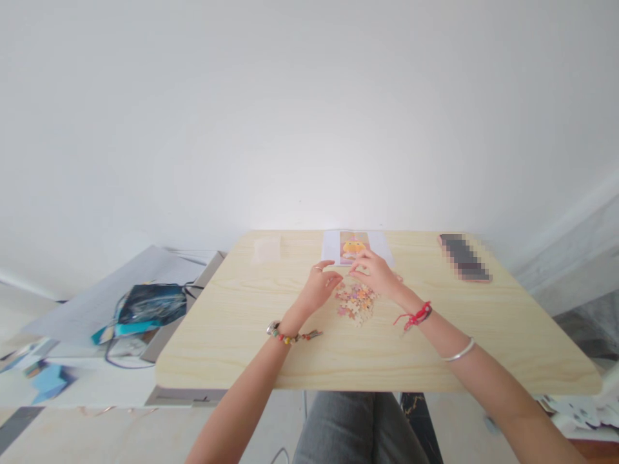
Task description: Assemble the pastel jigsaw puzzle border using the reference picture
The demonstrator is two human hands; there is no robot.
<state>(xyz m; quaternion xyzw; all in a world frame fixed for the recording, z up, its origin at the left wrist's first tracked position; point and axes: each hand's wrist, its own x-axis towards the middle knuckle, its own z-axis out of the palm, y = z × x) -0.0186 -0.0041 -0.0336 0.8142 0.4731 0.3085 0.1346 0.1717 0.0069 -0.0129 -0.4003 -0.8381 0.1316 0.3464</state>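
Pale wood, the table [232, 335], and a person sits at its near edge with both forearms laid across it, grey-trousered knees showing below. In the head view the left hand [322, 287] hovers just left of a small heap of jigsaw pieces [356, 303] — pinkish, orange and cream bits lying loose near the middle of the table. Its fingers are curled, thumb and forefinger drawn close; whether they nip a piece I cannot tell. The right hand [374, 270] sits at the far side of the heap, fingers bent down and bunched at the tips, seemingly pinching something tiny, too small to make out. A beaded bracelet [290, 335] circles the left wrist; a red cord [416, 316] and a silver bangle [459, 351] the right arm. Just beyond the hands lies a printed picture sheet [355, 246] with a yellow figure, and a phone [464, 258] rests far right. Left of the table, lower down — a blue bag [149, 304] on papers
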